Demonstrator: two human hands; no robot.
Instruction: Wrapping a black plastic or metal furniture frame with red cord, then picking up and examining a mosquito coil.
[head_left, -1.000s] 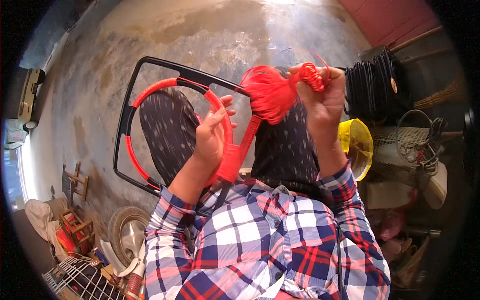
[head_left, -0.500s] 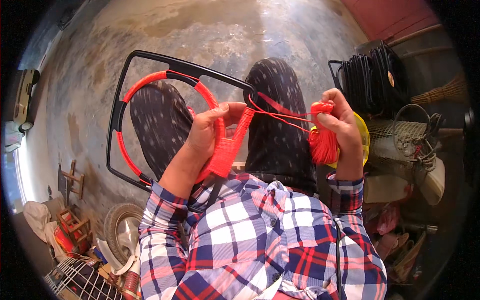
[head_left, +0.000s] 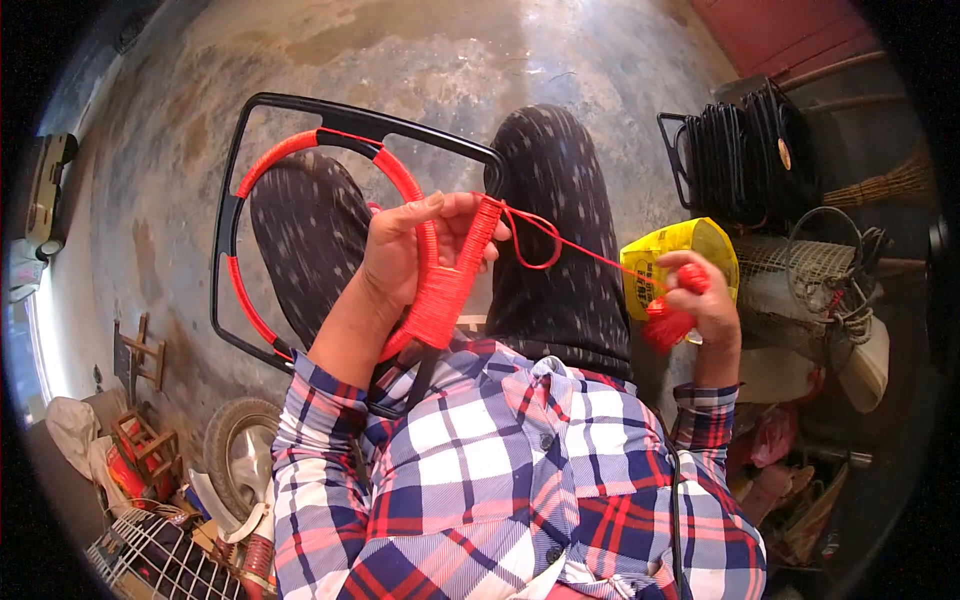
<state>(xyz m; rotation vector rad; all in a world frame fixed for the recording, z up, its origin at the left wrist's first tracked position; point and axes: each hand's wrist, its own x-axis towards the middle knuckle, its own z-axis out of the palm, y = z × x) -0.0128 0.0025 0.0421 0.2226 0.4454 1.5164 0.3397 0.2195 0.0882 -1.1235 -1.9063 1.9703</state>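
Note:
A black frame [head_left: 330, 112] with rounded corners and an inner ring, partly wrapped in red cord, leans across my lap on the left. My left hand [head_left: 398, 245] is closed around its red-wound part, thumb on the ring and fingers behind the densely wrapped strip [head_left: 437, 312]. From the strip's top end runs a loose red cord [head_left: 590, 250], with a small loop hanging by my left fingers. It leads to a red cord bundle [head_left: 668, 325], blurred at its lower end, which my right hand [head_left: 708, 305] grips at the right. A yellow plastic bag [head_left: 680, 240] lies behind that hand.
My knees in dark speckled trousers [head_left: 550, 190] are under the work. At the right stand several black frames stacked together [head_left: 745, 150], a straw broom [head_left: 880, 183] and a wire mesh roll [head_left: 790, 258]. A wheel [head_left: 240, 455] and a wire basket [head_left: 165, 555] are at lower left.
My right hand has moved right and down with the cord bundle, drawing the cord longer. A loop now hangs beside my left hand. The frame has shifted slightly left and up.

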